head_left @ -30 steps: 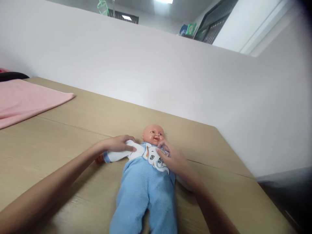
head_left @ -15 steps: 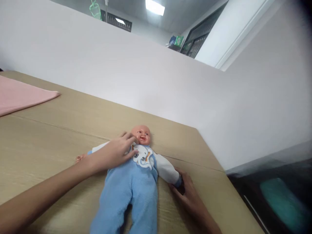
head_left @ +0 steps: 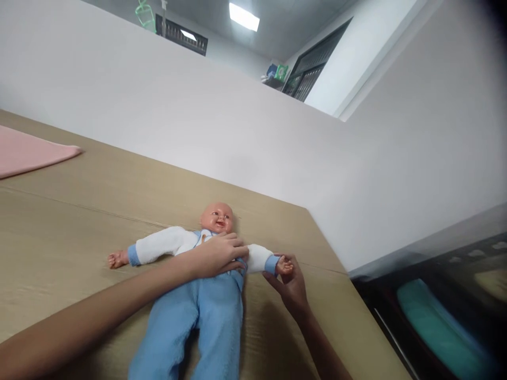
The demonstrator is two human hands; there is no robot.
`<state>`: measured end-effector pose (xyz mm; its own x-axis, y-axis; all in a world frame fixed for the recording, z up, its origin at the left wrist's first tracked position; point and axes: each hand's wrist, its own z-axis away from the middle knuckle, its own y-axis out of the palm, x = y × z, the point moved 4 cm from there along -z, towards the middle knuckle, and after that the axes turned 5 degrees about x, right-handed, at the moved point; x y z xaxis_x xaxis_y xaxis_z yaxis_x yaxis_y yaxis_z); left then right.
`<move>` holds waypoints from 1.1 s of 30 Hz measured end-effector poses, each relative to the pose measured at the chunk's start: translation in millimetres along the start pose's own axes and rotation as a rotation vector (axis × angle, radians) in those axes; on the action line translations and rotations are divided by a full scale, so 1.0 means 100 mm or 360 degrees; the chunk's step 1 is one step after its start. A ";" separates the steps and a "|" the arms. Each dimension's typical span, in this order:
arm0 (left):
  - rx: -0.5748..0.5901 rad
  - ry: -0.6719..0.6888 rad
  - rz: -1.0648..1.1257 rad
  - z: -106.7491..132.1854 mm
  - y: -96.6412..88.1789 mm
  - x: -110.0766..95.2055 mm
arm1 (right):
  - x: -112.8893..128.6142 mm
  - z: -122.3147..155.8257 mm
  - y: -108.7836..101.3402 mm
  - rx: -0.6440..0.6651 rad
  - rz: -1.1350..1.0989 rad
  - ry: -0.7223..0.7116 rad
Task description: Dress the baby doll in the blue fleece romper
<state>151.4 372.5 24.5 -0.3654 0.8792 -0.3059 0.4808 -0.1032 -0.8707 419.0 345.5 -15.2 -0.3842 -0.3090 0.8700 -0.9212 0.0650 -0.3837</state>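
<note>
A baby doll (head_left: 216,301) in a fleecy blue and white outfit lies on its back, arms spread and head toward the far side. My left hand (head_left: 219,253) reaches across its chest and covers most of the animal-face patch. Its fingers and thumb close around the top of the white sleeve (head_left: 259,258) on the right. My right hand (head_left: 292,287) curls around the blue cuff (head_left: 272,264) at the end of that same arm, with the doll's small hand (head_left: 284,265) showing above my palm. The doll's other arm (head_left: 158,245) rests stretched out to the left.
A tan tabletop (head_left: 79,248) with a seam across it bears the doll. Pink cloth (head_left: 31,150) lies at the far left. A white partition (head_left: 198,116) rises behind the table. Past the right edge, a teal item (head_left: 435,322) sits lower down on something dark.
My left hand has moved right, from the doll's neck and chest to the upper sleeve. The doll's right-side arm is raised, its hand now showing in my right hand. The view has shifted slightly.
</note>
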 end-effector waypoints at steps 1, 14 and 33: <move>-0.0028 0.0111 0.0050 0.03 -0.02 -0.02 | 0.06 -0.06 0.05 -0.0014 0.0028 -0.0073; -0.0389 0.0227 0.0744 0.16 -0.14 -0.04 | 0.47 -0.09 0.68 0.0455 0.0386 -0.0785; -0.0126 -0.0347 0.0556 0.10 0.07 0.13 | -0.05 0.25 0.84 0.0327 -0.1258 0.0417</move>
<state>142.4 378.5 10.8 -0.3254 0.6778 -0.6594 0.6622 -0.3345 -0.6706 345.3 328.5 -59.3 0.3404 0.0399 0.9394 -0.9048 -0.2580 0.3388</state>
